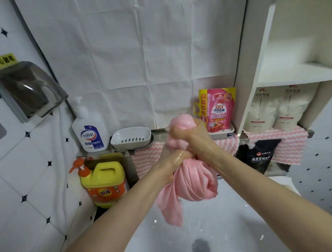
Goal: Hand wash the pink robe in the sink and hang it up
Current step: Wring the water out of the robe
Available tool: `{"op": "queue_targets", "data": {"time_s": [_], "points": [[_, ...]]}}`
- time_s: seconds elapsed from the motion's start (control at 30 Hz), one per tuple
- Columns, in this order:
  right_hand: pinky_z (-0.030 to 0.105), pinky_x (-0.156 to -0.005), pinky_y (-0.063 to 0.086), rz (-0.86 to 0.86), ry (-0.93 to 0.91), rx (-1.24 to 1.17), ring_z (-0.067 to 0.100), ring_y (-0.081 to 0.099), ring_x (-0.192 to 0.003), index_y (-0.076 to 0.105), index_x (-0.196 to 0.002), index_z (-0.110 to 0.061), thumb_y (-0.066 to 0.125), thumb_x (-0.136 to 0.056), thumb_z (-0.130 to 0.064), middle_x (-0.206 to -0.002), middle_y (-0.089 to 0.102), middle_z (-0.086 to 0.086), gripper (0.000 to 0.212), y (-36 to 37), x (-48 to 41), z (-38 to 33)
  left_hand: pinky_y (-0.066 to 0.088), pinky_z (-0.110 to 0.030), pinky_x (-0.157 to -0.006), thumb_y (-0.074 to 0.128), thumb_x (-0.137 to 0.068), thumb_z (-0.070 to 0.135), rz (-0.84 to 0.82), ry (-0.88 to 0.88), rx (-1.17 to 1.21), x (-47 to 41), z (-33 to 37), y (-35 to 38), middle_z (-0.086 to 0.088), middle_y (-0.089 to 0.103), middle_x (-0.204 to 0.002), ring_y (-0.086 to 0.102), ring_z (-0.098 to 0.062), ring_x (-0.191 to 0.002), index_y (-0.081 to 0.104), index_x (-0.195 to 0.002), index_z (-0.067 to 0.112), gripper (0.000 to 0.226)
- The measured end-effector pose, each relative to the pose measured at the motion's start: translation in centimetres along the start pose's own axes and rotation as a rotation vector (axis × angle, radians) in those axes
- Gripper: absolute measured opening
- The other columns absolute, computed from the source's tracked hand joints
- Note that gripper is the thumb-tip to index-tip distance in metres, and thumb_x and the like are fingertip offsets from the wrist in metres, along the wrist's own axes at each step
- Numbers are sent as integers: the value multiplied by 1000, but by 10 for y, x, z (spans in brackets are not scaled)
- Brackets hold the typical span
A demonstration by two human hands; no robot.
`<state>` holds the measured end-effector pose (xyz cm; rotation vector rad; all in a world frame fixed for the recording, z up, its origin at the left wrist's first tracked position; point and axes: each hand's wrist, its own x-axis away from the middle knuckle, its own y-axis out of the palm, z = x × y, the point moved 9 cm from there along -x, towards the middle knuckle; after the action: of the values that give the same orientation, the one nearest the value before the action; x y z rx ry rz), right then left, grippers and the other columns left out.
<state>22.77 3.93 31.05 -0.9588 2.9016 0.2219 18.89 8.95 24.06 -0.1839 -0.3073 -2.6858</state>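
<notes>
The wet pink robe (192, 180) is bunched into a twisted bundle above the white sink (228, 224). My right hand (192, 136) grips the upper part of the bundle, and a pink lump bulges out above its fingers. Just below it, my left hand (174, 161) grips the bundle's middle. Both hands look wet. A loose pink tail hangs down toward the basin. The grey drain (200, 249) lies below the robe.
On the ledge behind stand a white pump bottle (90, 132), an empty soap dish (131, 138) and a pink detergent pouch (219, 109). A yellow jug (105, 183) sits left of the sink, a black pouch (261, 155) on the right. Pink-striped cloths (279, 146) hang from the ledge.
</notes>
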Motion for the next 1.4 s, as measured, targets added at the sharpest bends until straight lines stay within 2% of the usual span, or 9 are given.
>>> {"op": "queue_targets", "data": {"time_s": [0.33,0.5,0.57,0.67,0.8,0.93,1.07,1.23,1.4], "points": [[14,-38,29,135,85,-43,10,37,-34,46,-62,-3,53,-74,13,-46,37,6,21,-6,4,13,47,-20,-52,53,-64,-7,3,79,29,2,-5,-3,0,57,-51,58,-9,-51,57,-56,10,19],[21,-44,23,187,34,24,15,30,-55,41,-62,-9,57,-63,2,-55,30,2,20,-11,-1,17,51,-19,-64,59,-70,-3,44,24,-272,7,-1,-3,-4,60,-69,63,-17,-73,60,-81,5,13],[26,-49,28,233,34,-3,16,33,-57,38,-56,-13,56,-57,-4,-54,32,2,20,-13,-3,20,49,-13,-64,65,-74,4,199,136,-421,10,10,-13,2,59,-82,63,-18,-87,52,-102,10,31],[33,-54,39,291,76,-89,20,46,-59,45,-59,-13,58,-66,2,-56,42,5,21,-22,-2,32,50,-33,-83,70,-63,23,168,259,-696,16,15,-11,-3,56,-110,58,-22,-101,23,-135,21,86],[33,-60,45,257,82,-111,22,55,-61,52,-61,-14,61,-65,-3,-57,53,1,15,-15,3,43,40,-11,-64,73,-68,8,-22,124,-760,20,1,3,5,44,-94,50,-13,-91,-8,-146,11,112],[23,-88,45,107,-19,3,18,62,-102,57,-104,-26,59,-79,1,-99,60,-3,37,4,6,39,37,2,-52,74,-76,2,172,118,-553,24,1,-15,24,35,-84,42,8,-74,32,-141,9,77],[28,-80,51,-105,-66,180,11,64,-80,67,-98,-12,69,-73,1,-87,68,1,28,3,10,27,38,1,-50,67,-79,-6,176,75,-401,26,-4,-12,9,52,-81,51,-7,-82,58,-104,10,30],[25,-93,50,-542,20,225,6,61,-106,64,-118,-26,75,-67,-33,-114,65,-14,53,8,15,28,45,-9,-63,64,-78,-11,70,34,-367,24,-16,-5,4,56,-84,54,-12,-87,48,-80,25,40],[39,-73,55,-114,-53,689,16,61,-73,65,-81,-16,85,-64,-33,-80,67,2,31,-3,10,47,48,-17,-69,63,-87,5,39,-28,-394,22,-42,-2,9,54,-84,58,-13,-90,51,-83,27,25]]}}
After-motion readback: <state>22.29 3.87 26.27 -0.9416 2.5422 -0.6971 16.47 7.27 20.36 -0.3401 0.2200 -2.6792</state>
